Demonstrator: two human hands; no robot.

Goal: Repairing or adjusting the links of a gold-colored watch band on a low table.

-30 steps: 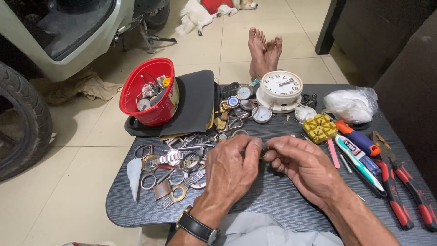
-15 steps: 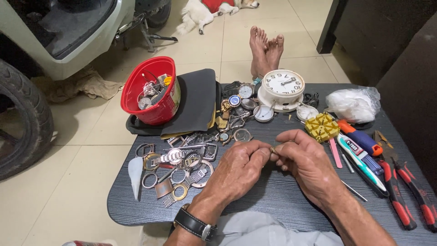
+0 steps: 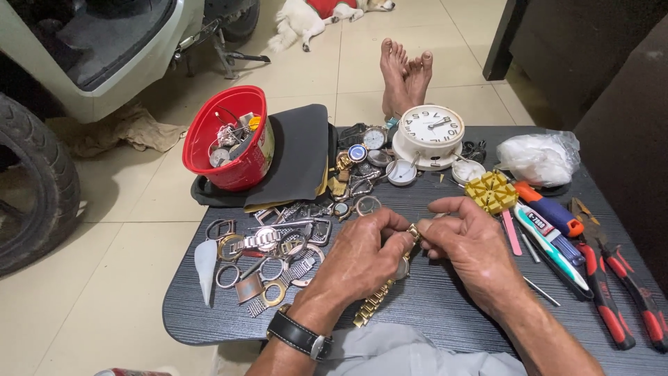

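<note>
Apparently both the left hand [image 3: 362,254] and right hand [image 3: 467,245] pinch the gold watch [image 3: 390,284] between them.

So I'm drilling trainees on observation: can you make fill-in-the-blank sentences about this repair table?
1. Both hands, left hand and right hand, hold a ____-coloured metal watch bracelet.
2. The round white alarm clock stands on the dark ____.
3. The plastic bowl of small parts is ____.

Missing words: gold; table; red
</note>
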